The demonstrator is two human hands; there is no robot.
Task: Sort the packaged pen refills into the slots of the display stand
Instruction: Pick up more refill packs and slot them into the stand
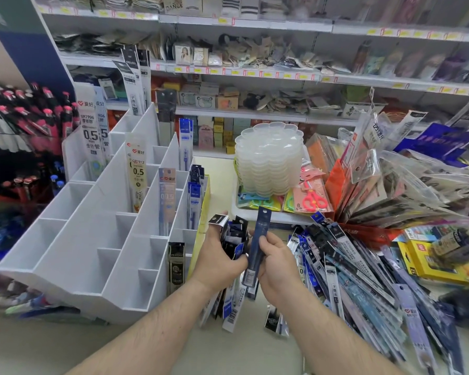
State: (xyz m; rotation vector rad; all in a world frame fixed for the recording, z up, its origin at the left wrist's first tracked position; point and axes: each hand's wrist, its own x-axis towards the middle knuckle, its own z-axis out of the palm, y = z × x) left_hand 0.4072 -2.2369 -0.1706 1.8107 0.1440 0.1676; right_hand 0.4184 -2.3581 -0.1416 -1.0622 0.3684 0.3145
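**Two hands, one refill packet picked out beside the stand**

Two bare hands meet in the near centre of the scene. The left hand (219,259) curls around a thick bundle of dark blue and black packaged pen refills (232,239), held roughly upright, with the bundle's lower ends hanging below the palm. The right hand (275,262) pinches a single long dark blue refill packet (256,253) between thumb and fingers; the packet stands nearly upright, tilted slightly right at the top, just beside the bundle.

To the left stands the white stepped display stand with divided slots (92,239). Most near slots hold nothing visible. A black and grey refill packet (176,266) sits in a near slot on the stand's right side. Farther back, white refill packets marked 0.5 (138,174) stand in a middle slot, and blue-headed refill packets (194,207) fill slots along the right edge. More tall packets rise from the far slots.

To the right, a loose heap of refill packets in clear, blue and black wrapping (349,272) spreads across the counter. Beyond it sits a stack of clear scalloped plastic trays (268,158), with pink scissors in a packet (313,198) in front. White store shelves with yellow price tags (255,73) run across the far side.
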